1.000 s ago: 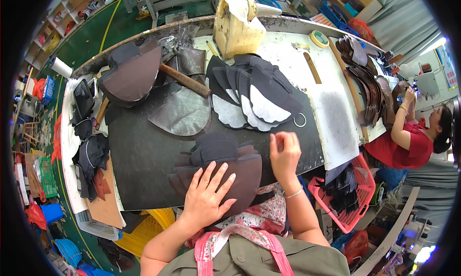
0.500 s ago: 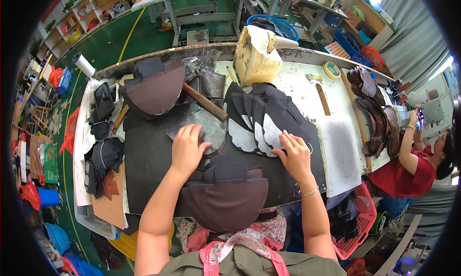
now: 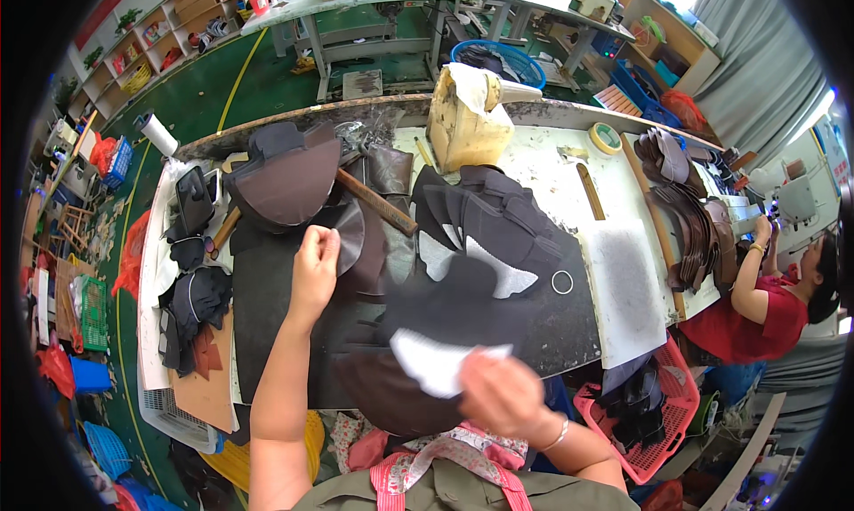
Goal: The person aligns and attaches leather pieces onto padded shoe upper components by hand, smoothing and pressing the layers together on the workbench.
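Observation:
My left hand (image 3: pixel 318 260) is closed, fingertips pinching the edge of a thin, shiny grey sheet (image 3: pixel 350 237), which is lifted and curled. Beneath the sheet is a dark brown cut piece (image 3: pixel 374 260). Smeared by motion, my right hand (image 3: pixel 505 394) grips a black cut piece with a pale, scalloped edge (image 3: pixel 436 362) close to my body. That piece passes over a stack of brown and black pieces (image 3: pixel 378 391) at the mat's front edge. Beyond it, several similar black pieces (image 3: pixel 498 217) lie fanned out on the black mat (image 3: pixel 267 306).
A hammer (image 3: pixel 378 201) lies beside another brown stack (image 3: pixel 285 177). A stained yellowish container (image 3: pixel 467 124), a tape roll (image 3: pixel 605 138) and a white board (image 3: pixel 627 280) are farther off. A thin white ring (image 3: pixel 562 282) lies on the mat. At right, a person (image 3: pixel 756 315) works at a machine.
My right hand has taken a pale-edged black piece off the fan and moved it toward my body. My left hand has gone from resting spread on the grey sheet to pinching and lifting its edge.

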